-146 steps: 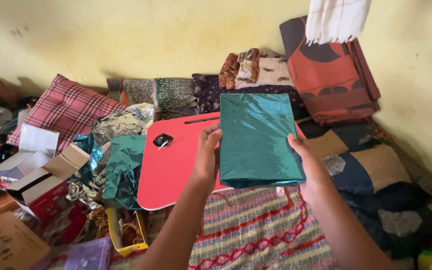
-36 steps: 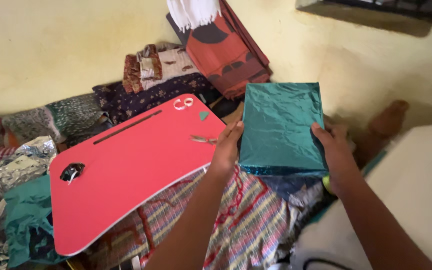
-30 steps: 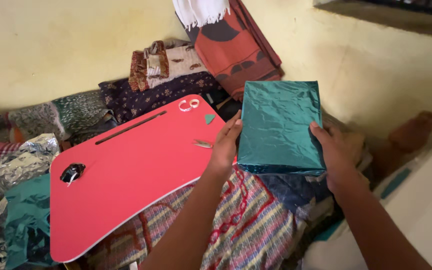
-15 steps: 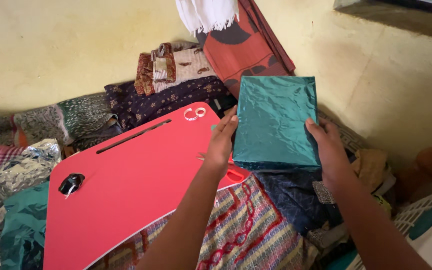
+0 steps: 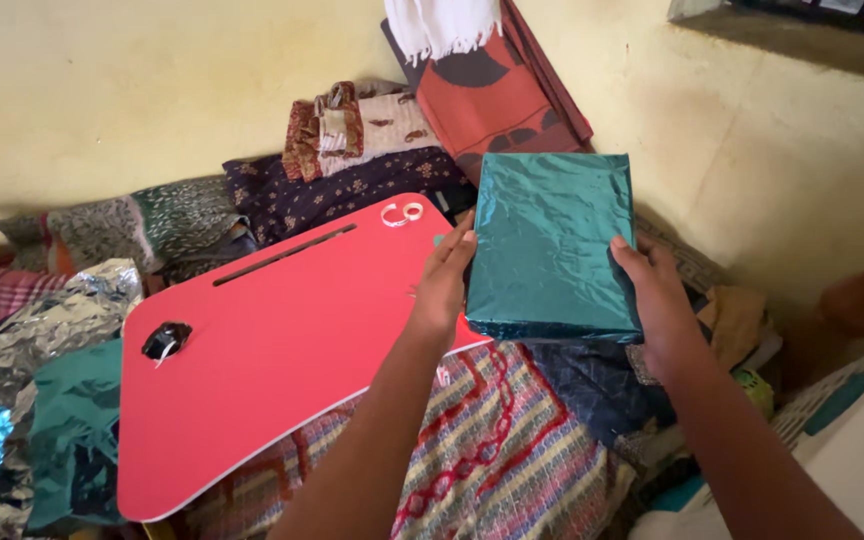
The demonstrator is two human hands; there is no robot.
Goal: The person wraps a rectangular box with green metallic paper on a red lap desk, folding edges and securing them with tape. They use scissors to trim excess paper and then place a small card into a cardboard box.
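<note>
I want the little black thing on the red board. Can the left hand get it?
Probably yes, but not right away: the left hand is holding the green parcel. The black thing lies uncovered on the red board.

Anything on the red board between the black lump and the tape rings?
Head view: red board is bare between the black lump and tape rings, except its long slot.

two bare forearms, no sleeves, left hand (image 5: 442, 285), right hand (image 5: 657, 300), both ungloved
</note>
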